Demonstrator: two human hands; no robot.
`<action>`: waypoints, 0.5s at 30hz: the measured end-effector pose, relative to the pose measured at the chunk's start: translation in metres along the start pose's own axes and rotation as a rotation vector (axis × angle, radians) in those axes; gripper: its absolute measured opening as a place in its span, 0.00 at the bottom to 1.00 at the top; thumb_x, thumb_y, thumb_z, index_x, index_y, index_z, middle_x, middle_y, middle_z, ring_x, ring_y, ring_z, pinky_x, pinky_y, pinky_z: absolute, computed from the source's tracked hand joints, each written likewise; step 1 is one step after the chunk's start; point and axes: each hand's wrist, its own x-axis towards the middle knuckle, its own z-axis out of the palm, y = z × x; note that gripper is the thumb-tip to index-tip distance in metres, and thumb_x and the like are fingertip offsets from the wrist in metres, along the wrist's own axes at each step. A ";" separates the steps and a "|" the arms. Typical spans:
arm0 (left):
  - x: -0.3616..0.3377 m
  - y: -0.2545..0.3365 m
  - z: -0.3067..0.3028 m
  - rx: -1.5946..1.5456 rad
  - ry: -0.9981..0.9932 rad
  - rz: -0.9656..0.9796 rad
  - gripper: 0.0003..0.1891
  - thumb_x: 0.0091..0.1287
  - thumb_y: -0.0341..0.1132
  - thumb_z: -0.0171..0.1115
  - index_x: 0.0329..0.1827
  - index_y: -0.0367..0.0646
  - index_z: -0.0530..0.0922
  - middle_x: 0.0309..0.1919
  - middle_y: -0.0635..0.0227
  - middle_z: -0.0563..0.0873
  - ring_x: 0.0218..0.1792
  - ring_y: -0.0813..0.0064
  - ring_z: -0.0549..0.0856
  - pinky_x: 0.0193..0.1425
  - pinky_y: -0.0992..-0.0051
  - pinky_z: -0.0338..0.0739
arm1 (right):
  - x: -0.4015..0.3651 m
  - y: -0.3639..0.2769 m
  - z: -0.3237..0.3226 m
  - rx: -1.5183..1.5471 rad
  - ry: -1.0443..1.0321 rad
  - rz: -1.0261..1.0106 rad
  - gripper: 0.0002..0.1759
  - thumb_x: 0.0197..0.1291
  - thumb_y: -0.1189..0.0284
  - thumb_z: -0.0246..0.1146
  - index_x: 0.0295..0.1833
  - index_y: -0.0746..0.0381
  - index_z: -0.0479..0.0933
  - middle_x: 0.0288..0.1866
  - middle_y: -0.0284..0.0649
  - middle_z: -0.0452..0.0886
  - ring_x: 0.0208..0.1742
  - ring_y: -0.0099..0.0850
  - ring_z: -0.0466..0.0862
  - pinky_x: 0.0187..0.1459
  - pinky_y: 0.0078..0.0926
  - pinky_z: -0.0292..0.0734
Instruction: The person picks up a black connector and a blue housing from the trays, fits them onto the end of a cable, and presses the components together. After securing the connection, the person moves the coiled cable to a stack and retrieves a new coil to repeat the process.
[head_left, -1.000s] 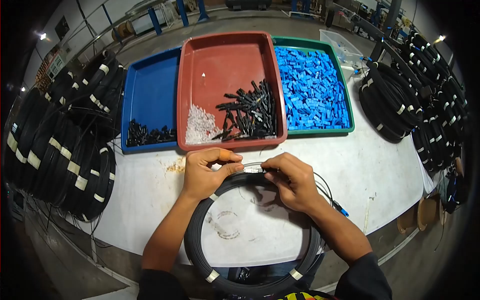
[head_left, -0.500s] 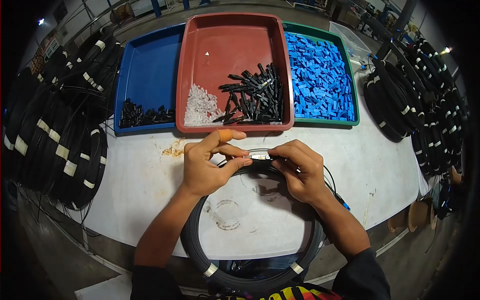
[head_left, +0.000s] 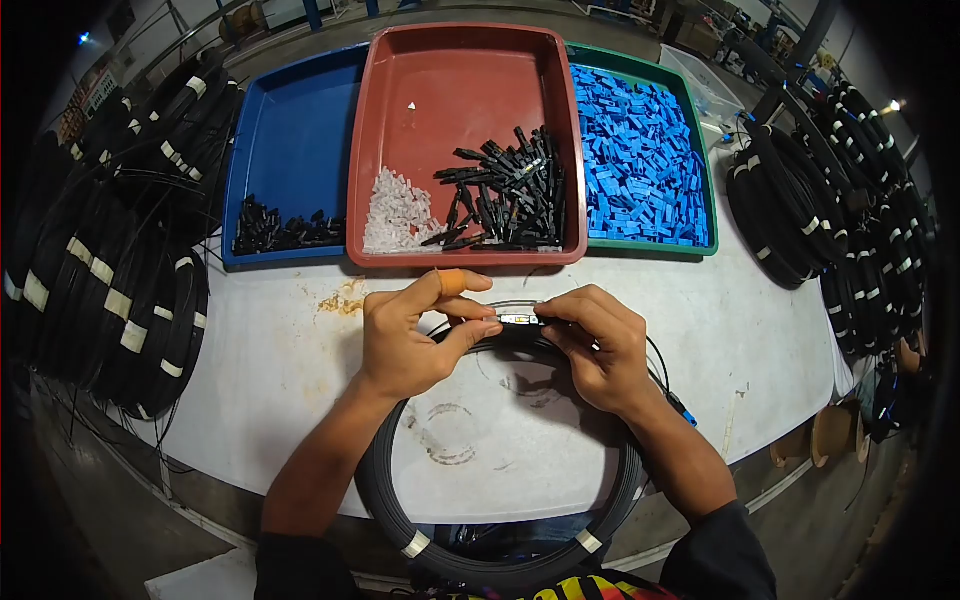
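Between my two hands is a small black fibre-optic connector (head_left: 519, 320) with a shiny, pale section along its middle. My left hand (head_left: 415, 338) pinches its left end between thumb and fingers, and an orange wrap covers part of the index finger. At the opposite end, my right hand (head_left: 603, 345) grips it with thumb and fingertips. Both fingertip grips partly hide the connector's ends. Below the hands lies a coil of black cable (head_left: 628, 478), bound with pale tape. A cable end with a blue connector (head_left: 689, 414) sticks out beside my right forearm.
Behind my hands, a red tray (head_left: 460, 90) holds clear pieces (head_left: 398, 218) and black connectors (head_left: 510, 195). A blue tray (head_left: 300, 115) contains small black parts; a green tray (head_left: 713, 215) holds blue pieces (head_left: 640, 150). Cable coils stand left (head_left: 100, 270) and right (head_left: 785, 205).
Both hands keep their hold on the connector, which appears turned slightly, its pale section showing more clearly. The view has shifted a little.
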 end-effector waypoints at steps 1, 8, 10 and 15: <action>0.000 -0.001 0.000 -0.004 0.001 0.009 0.23 0.56 0.18 0.80 0.55 0.32 0.83 0.34 0.59 0.94 0.43 0.72 0.94 0.55 0.73 0.85 | 0.000 0.000 0.000 -0.002 0.001 -0.002 0.13 0.57 0.88 0.69 0.49 0.67 0.85 0.41 0.46 0.86 0.38 0.41 0.88 0.40 0.32 0.82; 0.000 0.002 0.001 0.082 0.012 0.113 0.19 0.55 0.19 0.81 0.49 0.32 0.85 0.35 0.61 0.94 0.41 0.72 0.95 0.48 0.77 0.88 | -0.001 0.001 0.000 -0.005 -0.001 -0.014 0.13 0.56 0.88 0.70 0.48 0.67 0.85 0.40 0.45 0.85 0.37 0.40 0.88 0.40 0.31 0.81; 0.001 0.001 0.002 0.096 0.024 0.154 0.17 0.55 0.20 0.81 0.47 0.32 0.86 0.36 0.60 0.94 0.39 0.72 0.95 0.45 0.77 0.88 | -0.001 0.002 0.000 -0.019 -0.003 -0.003 0.13 0.55 0.87 0.71 0.47 0.67 0.85 0.38 0.45 0.84 0.35 0.40 0.86 0.38 0.32 0.80; 0.003 0.003 0.003 0.183 0.019 0.289 0.12 0.55 0.23 0.79 0.41 0.38 0.88 0.33 0.62 0.93 0.29 0.71 0.92 0.35 0.75 0.85 | -0.003 0.003 -0.003 -0.145 -0.034 -0.078 0.13 0.55 0.85 0.72 0.46 0.66 0.85 0.34 0.43 0.81 0.32 0.39 0.84 0.34 0.32 0.77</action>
